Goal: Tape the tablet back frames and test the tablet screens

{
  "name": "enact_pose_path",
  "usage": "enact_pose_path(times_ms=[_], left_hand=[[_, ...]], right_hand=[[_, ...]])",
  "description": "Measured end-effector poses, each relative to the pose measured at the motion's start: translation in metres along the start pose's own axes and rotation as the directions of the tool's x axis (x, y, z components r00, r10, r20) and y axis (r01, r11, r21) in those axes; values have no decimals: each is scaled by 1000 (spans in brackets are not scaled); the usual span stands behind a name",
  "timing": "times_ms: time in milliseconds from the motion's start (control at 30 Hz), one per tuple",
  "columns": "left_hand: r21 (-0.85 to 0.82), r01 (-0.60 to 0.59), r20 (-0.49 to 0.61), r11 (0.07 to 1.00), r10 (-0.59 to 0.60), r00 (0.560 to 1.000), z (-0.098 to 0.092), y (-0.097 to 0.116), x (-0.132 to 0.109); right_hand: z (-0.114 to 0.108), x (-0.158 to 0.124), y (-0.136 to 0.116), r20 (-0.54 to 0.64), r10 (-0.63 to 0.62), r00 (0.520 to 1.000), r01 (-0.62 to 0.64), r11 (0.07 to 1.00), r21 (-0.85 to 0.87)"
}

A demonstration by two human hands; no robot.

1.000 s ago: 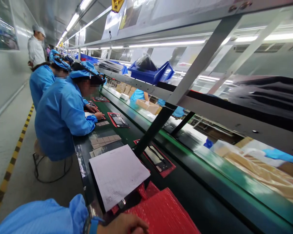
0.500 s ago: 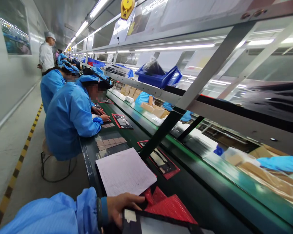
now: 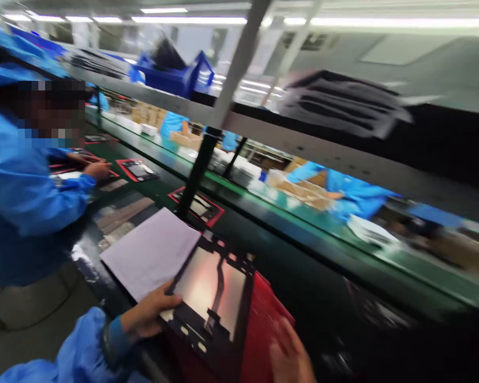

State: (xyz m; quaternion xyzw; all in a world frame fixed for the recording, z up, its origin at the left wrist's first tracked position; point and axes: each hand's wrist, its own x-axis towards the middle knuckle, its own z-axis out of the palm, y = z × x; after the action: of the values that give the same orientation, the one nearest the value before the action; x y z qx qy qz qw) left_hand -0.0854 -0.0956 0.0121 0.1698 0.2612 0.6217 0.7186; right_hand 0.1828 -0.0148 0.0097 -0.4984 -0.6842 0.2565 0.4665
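At bottom centre of the frame, I have my left hand's fingers [image 3: 163, 303] closed on the left edge of a black-framed clear panel [image 3: 203, 290], long axis toward me, my right hand's fingers [image 3: 289, 354] spread open beside a red mat [image 3: 265, 324] on its right.

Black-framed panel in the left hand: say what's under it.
Under the black-framed panel, a red mat shows past its right edge and a white paper sheet past its upper left edge; what lies directly beneath is covered.
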Motion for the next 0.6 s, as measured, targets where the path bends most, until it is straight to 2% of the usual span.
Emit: enact_pose_path(times_ms=[67, 133, 233, 367, 500, 600], left_hand=[[62, -3, -54, 998, 6, 999, 6, -1, -2], [110, 18, -75, 994, -10, 997, 12, -7, -2], [137, 78, -101, 988, -64, 993, 18, -18, -1], [139, 138, -144, 981, -118, 982, 20, -30, 0], [137, 191, -259, 972, -151, 954, 23, -31, 1], [147, 195, -247, 970, -155, 957, 29, -27, 1]], right_hand=[[16, -22, -8, 38, 272, 961, -274, 933, 232], [32, -33, -17, 100, 400, 911, -408, 841, 354], [44, -38, -23, 71, 485, 871, -463, 767, 444], [42, -42, -20, 65, 550, 833, -512, 720, 469], [38, -50, -15, 110, 551, 827, -521, 680, 516], [34, -55, -12, 84, 556, 827, -515, 688, 512]])
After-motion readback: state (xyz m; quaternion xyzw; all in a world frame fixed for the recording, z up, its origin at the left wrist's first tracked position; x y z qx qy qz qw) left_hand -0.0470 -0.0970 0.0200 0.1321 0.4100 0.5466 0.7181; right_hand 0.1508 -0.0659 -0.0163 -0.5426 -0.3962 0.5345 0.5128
